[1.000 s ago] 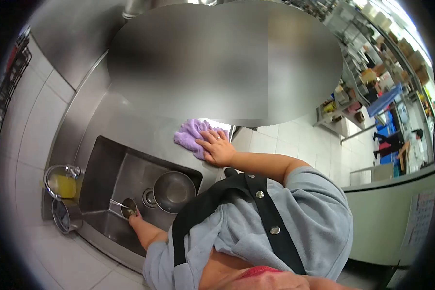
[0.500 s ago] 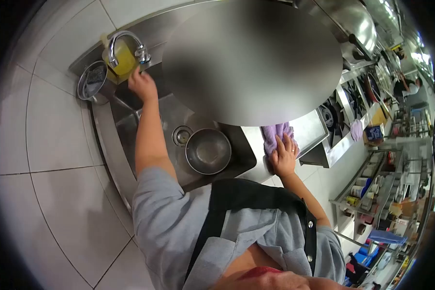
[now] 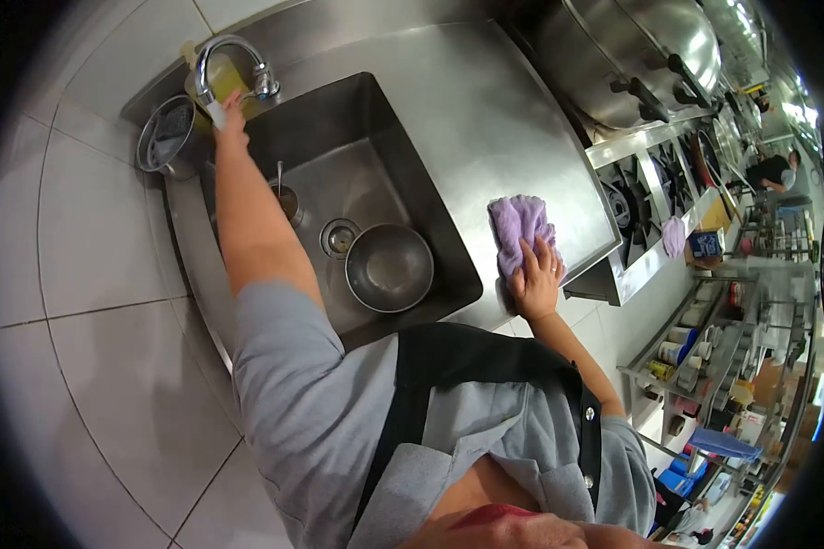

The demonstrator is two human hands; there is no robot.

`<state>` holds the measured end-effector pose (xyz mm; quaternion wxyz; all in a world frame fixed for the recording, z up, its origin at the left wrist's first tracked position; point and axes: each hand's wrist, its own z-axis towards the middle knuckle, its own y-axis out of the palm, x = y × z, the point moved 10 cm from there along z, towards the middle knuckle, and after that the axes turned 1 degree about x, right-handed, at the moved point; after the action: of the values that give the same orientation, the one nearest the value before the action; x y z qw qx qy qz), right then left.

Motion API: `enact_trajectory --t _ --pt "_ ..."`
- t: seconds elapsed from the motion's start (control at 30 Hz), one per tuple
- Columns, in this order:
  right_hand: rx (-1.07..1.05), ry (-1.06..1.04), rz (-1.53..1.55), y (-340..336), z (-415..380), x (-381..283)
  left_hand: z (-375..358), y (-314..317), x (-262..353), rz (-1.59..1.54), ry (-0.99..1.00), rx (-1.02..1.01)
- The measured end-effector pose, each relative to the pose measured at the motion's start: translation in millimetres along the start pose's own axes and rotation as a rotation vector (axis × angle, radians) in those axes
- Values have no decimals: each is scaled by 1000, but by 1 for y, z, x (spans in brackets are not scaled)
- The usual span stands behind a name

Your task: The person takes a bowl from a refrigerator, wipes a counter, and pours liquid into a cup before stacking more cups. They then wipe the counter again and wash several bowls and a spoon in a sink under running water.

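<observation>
My left hand (image 3: pixel 233 123) reaches to the chrome faucet (image 3: pixel 233 46), fingers stretched out beside its small lever and just under the spout. A whitish streak, perhaps water, shows at the spout's end; the fingers are partly blurred. On the steel counter's front edge, my right hand (image 3: pixel 536 284) is closed over a bunched purple cloth (image 3: pixel 522 224), pressing it down. Between the hands is a steel sink (image 3: pixel 330 137). In it lie a round metal pan (image 3: pixel 389 268) beside the drain (image 3: pixel 340 238) and a small metal vessel with a handle (image 3: pixel 289 203), partly hidden by my left forearm.
A metal pot (image 3: pixel 169 137) and a yellow container (image 3: pixel 224 78) stand by the faucet. Right of the counter are gas burners (image 3: pixel 621 206) and a large steel pot (image 3: pixel 627 59). Farther right stand loaded shelves (image 3: pixel 696 348) and a person (image 3: pixel 774 172).
My left hand has moved up and left to the faucet spout. My right hand stays on the cloth. The grey blurred patch over the counter is gone.
</observation>
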<state>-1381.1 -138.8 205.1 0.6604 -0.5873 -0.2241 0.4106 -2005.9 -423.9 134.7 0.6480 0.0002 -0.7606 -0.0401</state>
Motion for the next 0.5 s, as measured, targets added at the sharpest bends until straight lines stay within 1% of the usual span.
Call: enact_trajectory --t 0.07,0.23,0.27,0.33,0.4,0.47,0.5 --pt "2 -5 0 0 2 1 -35 -37 -6 -500 -65 -245" --pt "19 -28 -2 2 1 2 -67 -109 -41 -172 -313 -287" --pt "17 -38 7 3 0 2 -71 -118 -40 -182 -289 -305" --pt "8 -36 -1 7 0 4 -86 -119 -11 -200 -237 -337" --pt "-41 -26 -23 12 -1 5 -99 -121 11 -134 -194 -303" --pt "-45 -22 -16 13 -1 4 -105 -123 11 -78 -189 -306" --pt "-45 -24 -26 15 -2 5 -102 -127 -7 16 -228 -287"
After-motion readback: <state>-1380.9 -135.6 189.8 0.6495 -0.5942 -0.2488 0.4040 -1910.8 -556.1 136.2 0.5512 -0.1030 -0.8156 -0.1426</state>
